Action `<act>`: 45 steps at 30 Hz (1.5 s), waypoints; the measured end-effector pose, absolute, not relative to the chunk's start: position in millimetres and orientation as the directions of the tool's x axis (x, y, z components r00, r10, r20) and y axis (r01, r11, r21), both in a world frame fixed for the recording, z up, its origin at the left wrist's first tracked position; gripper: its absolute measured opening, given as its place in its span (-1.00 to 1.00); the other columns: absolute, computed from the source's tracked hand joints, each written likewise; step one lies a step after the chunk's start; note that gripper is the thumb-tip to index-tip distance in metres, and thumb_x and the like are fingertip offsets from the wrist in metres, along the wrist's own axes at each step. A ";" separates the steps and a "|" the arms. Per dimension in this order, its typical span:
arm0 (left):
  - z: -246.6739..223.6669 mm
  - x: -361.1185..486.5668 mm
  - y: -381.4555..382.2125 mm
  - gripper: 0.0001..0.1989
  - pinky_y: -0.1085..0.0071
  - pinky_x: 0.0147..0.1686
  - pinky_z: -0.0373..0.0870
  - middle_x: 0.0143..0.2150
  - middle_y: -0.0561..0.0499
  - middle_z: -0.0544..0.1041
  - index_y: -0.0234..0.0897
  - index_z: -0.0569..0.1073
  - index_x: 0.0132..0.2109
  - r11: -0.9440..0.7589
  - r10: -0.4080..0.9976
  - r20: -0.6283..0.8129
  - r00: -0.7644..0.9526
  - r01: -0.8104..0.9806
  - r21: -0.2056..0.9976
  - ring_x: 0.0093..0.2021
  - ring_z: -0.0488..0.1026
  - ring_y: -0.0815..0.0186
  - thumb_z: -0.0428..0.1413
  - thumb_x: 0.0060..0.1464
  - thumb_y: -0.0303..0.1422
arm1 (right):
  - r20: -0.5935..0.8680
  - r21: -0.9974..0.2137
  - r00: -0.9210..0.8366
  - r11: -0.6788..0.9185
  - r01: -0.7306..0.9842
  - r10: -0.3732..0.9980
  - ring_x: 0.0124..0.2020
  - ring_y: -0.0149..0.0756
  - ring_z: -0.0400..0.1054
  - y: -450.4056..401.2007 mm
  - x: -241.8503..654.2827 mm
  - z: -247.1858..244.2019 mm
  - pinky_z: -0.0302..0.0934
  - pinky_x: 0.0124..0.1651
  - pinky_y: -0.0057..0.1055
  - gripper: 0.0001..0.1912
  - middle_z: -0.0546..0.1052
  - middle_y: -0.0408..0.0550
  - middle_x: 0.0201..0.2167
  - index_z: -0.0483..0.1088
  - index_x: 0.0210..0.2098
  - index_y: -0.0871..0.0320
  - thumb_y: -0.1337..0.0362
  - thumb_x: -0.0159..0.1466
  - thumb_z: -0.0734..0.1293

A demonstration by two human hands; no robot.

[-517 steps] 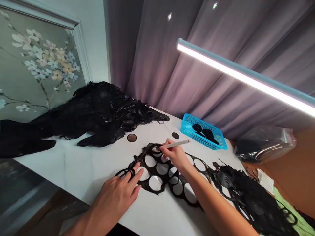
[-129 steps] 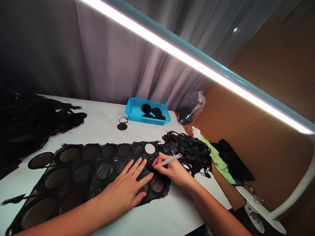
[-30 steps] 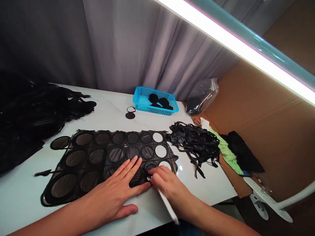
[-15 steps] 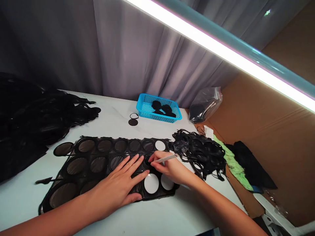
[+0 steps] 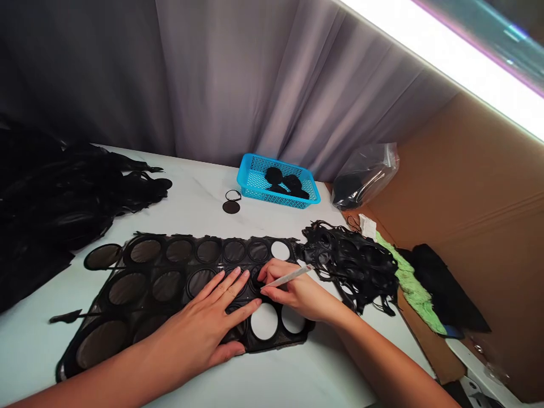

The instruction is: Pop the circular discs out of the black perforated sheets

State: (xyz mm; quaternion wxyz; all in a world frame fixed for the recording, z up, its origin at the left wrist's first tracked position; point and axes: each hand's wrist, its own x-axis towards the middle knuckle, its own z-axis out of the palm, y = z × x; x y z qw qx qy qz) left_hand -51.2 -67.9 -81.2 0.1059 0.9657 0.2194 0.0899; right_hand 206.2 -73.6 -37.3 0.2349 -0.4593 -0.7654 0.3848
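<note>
A black sheet (image 5: 170, 260) with rows of round black-rimmed discs lies on the white table. My left hand (image 5: 216, 317) rests flat on it, fingers spread. Just to the right, my right hand (image 5: 287, 286) pinches a thin pale strip-like tool (image 5: 293, 276), its fingertips down at one of the rings. Whether they also hold the sheet's material is hidden. White shows through round openings (image 5: 264, 321) below the right hand and at the sheet's upper right corner.
A blue basket (image 5: 276, 195) with black pieces stands at the back. A loose dark disc (image 5: 231, 207) lies left of it. Black scraps (image 5: 352, 258) sit right, near a green cloth (image 5: 414, 289) and a clear bag (image 5: 361, 175). A black heap (image 5: 63, 204) fills the left.
The view has shifted slightly. My left hand stays flat on the sheet, and my right hand still pinches the tool at nearly the same spot, its fingers slightly shifted.
</note>
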 end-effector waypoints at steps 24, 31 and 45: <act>-70.7 -27.7 -35.5 -0.38 -0.01 0.30 0.13 0.42 -0.28 0.13 -0.20 0.21 0.35 -0.837 0.544 0.173 0.821 0.516 0.182 0.40 0.08 -0.01 0.09 0.25 -0.07 | 0.139 -0.739 -0.414 0.372 0.561 0.900 -0.33 -0.36 0.30 -14.9 206.5 -45.6 0.16 -0.25 -0.44 -0.87 0.47 -0.13 -0.31 0.33 -0.35 0.12 0.35 0.35 0.25; -84.2 -31.5 -36.5 -0.32 0.00 0.34 0.03 0.48 -0.18 -0.06 -0.11 0.07 0.41 -0.843 0.535 0.202 0.821 0.501 0.197 0.43 -0.02 0.00 0.07 0.26 -0.07 | 0.066 -0.796 -0.504 0.350 0.493 0.861 -0.18 -0.31 0.33 -9.3 216.1 -42.4 0.21 -0.08 -0.38 -0.81 0.43 -0.05 -0.18 0.30 -0.43 0.14 0.32 0.33 0.31; -80.9 -30.7 -36.8 -0.34 0.02 0.35 -0.01 0.48 -0.16 -0.06 -0.10 0.07 0.41 -0.836 0.540 0.188 0.820 0.499 0.226 0.43 -0.03 0.00 0.06 0.26 -0.09 | 0.055 -0.784 -0.508 0.352 0.511 0.860 -0.14 -0.29 0.36 -10.0 214.2 -38.9 0.26 -0.02 -0.31 -0.79 0.42 -0.04 -0.17 0.31 -0.44 0.14 0.32 0.34 0.32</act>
